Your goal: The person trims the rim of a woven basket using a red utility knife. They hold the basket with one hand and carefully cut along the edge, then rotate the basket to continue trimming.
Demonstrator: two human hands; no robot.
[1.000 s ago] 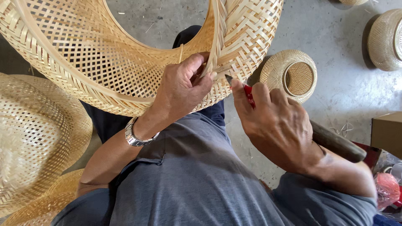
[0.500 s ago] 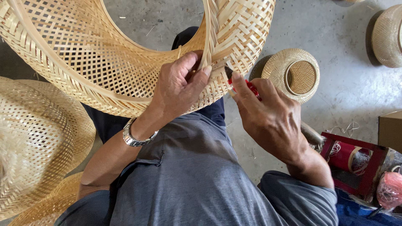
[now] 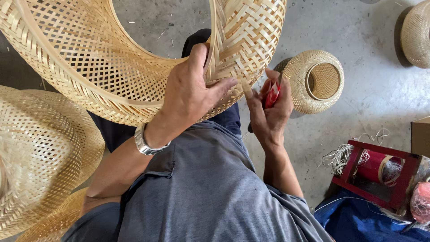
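Woven shade at 9 o'clock: a pale bamboo shade [image 3: 40,152] lies at your left side, partly out of view.
Large basket: the big open-weave bamboo basket [image 3: 89,67] fills the 10 to 1 o'clock span, propped over your lap with its opening facing you.
Left hand: your left hand [image 3: 192,92] grips the basket's woven rim band, thumb over the inner edge and fingers spread on the outer weave; a metal wristwatch [image 3: 145,142] sits on that wrist.
Right hand: your right hand [image 3: 268,112] is closed around a red-handled tool [image 3: 272,95], just beside the rim at 1 o'clock, its tip up against the loose strip ends; I cannot tell what kind of tool it is.
Small basket: a round woven basket [image 3: 313,80] lies on the concrete floor [image 3: 367,67] at 2 o'clock, just behind your right hand.
Red crate: at 4 o'clock a red wooden crate [image 3: 358,157] holds a spool and pale strands, on blue cloth [image 3: 358,219].
Far basket: another woven basket [image 3: 416,33] sits at the upper right edge.
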